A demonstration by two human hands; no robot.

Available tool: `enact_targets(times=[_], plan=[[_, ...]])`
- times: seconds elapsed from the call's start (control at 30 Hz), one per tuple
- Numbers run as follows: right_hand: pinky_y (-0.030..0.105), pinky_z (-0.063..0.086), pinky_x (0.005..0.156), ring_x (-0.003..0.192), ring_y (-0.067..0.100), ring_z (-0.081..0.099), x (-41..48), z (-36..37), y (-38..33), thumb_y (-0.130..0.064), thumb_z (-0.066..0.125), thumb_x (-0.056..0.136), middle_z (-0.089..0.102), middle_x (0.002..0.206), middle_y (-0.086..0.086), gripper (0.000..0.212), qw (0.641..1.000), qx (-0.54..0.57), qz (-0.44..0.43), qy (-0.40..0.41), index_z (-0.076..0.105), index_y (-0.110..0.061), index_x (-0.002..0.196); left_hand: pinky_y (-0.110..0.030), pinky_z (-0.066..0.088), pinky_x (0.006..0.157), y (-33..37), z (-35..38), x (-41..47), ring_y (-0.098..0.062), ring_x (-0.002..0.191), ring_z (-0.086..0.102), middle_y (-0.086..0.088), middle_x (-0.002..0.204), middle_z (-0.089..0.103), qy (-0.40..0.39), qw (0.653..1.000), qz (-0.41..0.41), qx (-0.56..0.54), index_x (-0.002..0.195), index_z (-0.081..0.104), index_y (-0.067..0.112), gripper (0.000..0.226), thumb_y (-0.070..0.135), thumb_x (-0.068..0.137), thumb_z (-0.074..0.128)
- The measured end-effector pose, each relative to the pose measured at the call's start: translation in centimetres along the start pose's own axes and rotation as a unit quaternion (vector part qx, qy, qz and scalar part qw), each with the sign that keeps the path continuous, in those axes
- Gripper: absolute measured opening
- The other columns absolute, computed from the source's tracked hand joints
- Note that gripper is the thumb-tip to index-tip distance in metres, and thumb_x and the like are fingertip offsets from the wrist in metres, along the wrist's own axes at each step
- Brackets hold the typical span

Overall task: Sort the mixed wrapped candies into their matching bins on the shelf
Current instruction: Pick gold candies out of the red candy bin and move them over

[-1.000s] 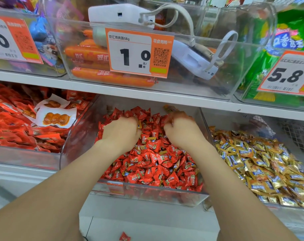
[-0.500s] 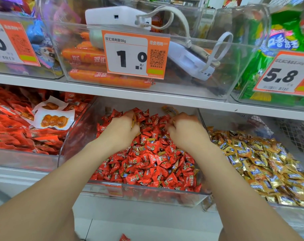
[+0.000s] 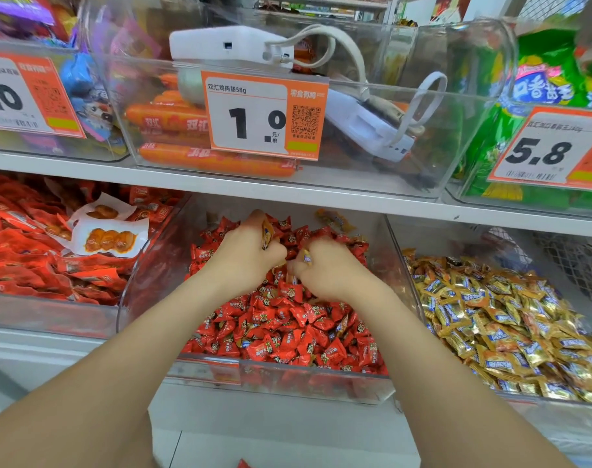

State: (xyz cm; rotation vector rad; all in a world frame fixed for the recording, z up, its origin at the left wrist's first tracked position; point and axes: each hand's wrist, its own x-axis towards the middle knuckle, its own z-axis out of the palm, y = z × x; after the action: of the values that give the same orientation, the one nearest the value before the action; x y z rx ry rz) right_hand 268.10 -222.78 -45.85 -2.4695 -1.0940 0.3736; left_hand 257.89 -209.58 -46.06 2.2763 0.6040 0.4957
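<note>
red-wrapped candies (image 3: 288, 327) are filling the clear plastic bin (image 3: 142, 285) where the left hand (image 3: 247, 258) is pinching a gold-wrapped stray candy (image 3: 267, 235) and the right hand (image 3: 335, 271) is gripping a second gold stray (image 3: 307, 256), both likely needing a clean lift to the gold-candy bin (image 3: 558, 405) right of it.

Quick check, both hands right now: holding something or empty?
Left hand: fingers curled round a gold-wrapped candy.
Right hand: fingers curled, pinching a small gold-and-blue candy.
</note>
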Motion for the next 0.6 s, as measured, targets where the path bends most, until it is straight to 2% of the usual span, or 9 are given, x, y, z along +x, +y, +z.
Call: enact_targets(times=[0.03, 0.1, 0.17, 0.2, 0.3, 0.4, 0.47, 0.53, 0.6], plan=[[0.036, 0.046, 0.062, 0.073, 0.029, 0.064, -0.1, -0.7, -0.1, -0.031, 0.058, 0.103, 0.062, 0.073, 0.009, 0.033, 1.000, 0.014, -0.002, 0.005, 0.067, -0.004, 0.087, -0.033, 0.036, 0.049, -0.1, 0.0, 0.0, -0.022, 0.060, 0.044, -0.005, 0.073, 0.049, -0.005, 1.000, -0.001, -0.004, 0.096, 0.046, 0.010, 0.019, 0.019, 0.093, 0.062], [0.042, 0.054, 0.075, 0.091, 0.037, 0.066, -0.7, -2.2, -0.1, -0.026, 0.053, 0.104, 0.068, 0.094, 0.018, 0.031, 0.999, 0.026, -0.010, 0.035, 0.069, 0.000, 0.109, -0.034, 0.036, 0.049, -0.3, -0.1, -0.1, -0.022, 0.059, 0.044, -0.005, 0.072, 0.049, -0.017, 1.000, -0.003, -0.013, 0.097, 0.046, 0.011, 0.017, 0.019, 0.095, 0.060], [0.047, 0.056, 0.085, 0.102, 0.039, 0.065, -1.3, -3.2, 0.2, -0.024, 0.052, 0.105, 0.066, 0.119, 0.022, 0.036, 0.997, 0.012, -0.015, 0.075, 0.059, -0.001, 0.132, -0.031, 0.036, 0.045, -0.4, -0.2, -0.2, -0.020, 0.054, 0.044, -0.004, 0.073, 0.052, -0.033, 0.999, -0.004, -0.033, 0.099, 0.052, 0.015, 0.010, 0.019, 0.095, 0.059], [0.048, 0.057, 0.085, 0.100, 0.038, 0.065, -1.5, -3.5, 0.5, -0.025, 0.052, 0.105, 0.065, 0.123, 0.021, 0.037, 0.996, -0.001, -0.015, 0.091, 0.057, -0.003, 0.134, -0.029, 0.035, 0.044, -0.3, -0.2, -0.3, -0.018, 0.050, 0.044, -0.002, 0.072, 0.054, -0.041, 0.998, -0.004, -0.049, 0.100, 0.056, 0.019, 0.006, 0.018, 0.095, 0.059], [0.041, 0.056, 0.076, 0.093, 0.035, 0.065, -1.8, -4.1, 1.4, -0.027, 0.053, 0.103, 0.063, 0.114, 0.013, 0.026, 0.994, -0.008, -0.012, 0.110, 0.056, -0.013, 0.126, -0.026, 0.034, 0.043, 0.3, -0.3, -0.5, -0.017, 0.045, 0.041, 0.008, 0.063, 0.058, -0.057, 0.994, -0.014, -0.090, 0.098, 0.068, 0.026, 0.019, 0.014, 0.098, 0.053], [0.042, 0.058, 0.072, 0.084, 0.032, 0.065, -1.8, -4.1, 2.2, -0.026, 0.052, 0.101, 0.064, 0.103, 0.008, 0.017, 0.992, -0.039, -0.013, 0.115, 0.059, -0.023, 0.116, -0.029, 0.039, 0.048, 1.0, -0.3, -0.8, -0.020, 0.058, 0.047, -0.010, 0.078, 0.061, -0.076, 0.989, -0.052, -0.112, 0.097, 0.068, 0.022, 0.023, 0.016, 0.103, 0.047], [0.041, 0.059, 0.074, 0.084, 0.031, 0.066, -1.7, -3.8, 2.5, -0.025, 0.050, 0.103, 0.064, 0.097, 0.008, 0.016, 0.990, -0.091, -0.013, 0.108, 0.063, -0.018, 0.109, -0.034, 0.042, 0.057, 1.0, -0.2, -0.9, -0.023, 0.067, 0.049, -0.015, 0.082, 0.055, -0.100, 0.988, -0.065, -0.102, 0.103, 0.068, 0.019, 0.023, 0.023, 0.108, 0.046], [0.041, 0.058, 0.076, 0.088, 0.033, 0.066, -1.4, -3.2, 2.6, -0.030, 0.053, 0.106, 0.058, 0.089, 0.005, 0.019, 0.987, -0.131, -0.009, 0.091, 0.058, -0.014, 0.098, -0.037, 0.042, 0.060, 0.8, 0.0, -0.9, -0.022, 0.067, 0.049, -0.012, 0.079, 0.051, -0.109, 0.989, -0.055, -0.084, 0.104, 0.065, 0.011, 0.029, 0.035, 0.109, 0.049], [0.041, 0.056, 0.080, 0.095, 0.033, 0.065, -1.3, -2.8, 2.6, -0.038, 0.056, 0.107, 0.057, 0.094, 0.004, 0.024, 0.983, -0.169, -0.007, 0.065, 0.057, -0.015, 0.104, -0.035, 0.041, 0.060, 0.2, 0.1, -0.7, -0.020, 0.061, 0.048, -0.006, 0.070, 0.049, -0.096, 0.994, -0.032, -0.048, 0.093, 0.058, 0.005, 0.044, 0.046, 0.106, 0.054]])
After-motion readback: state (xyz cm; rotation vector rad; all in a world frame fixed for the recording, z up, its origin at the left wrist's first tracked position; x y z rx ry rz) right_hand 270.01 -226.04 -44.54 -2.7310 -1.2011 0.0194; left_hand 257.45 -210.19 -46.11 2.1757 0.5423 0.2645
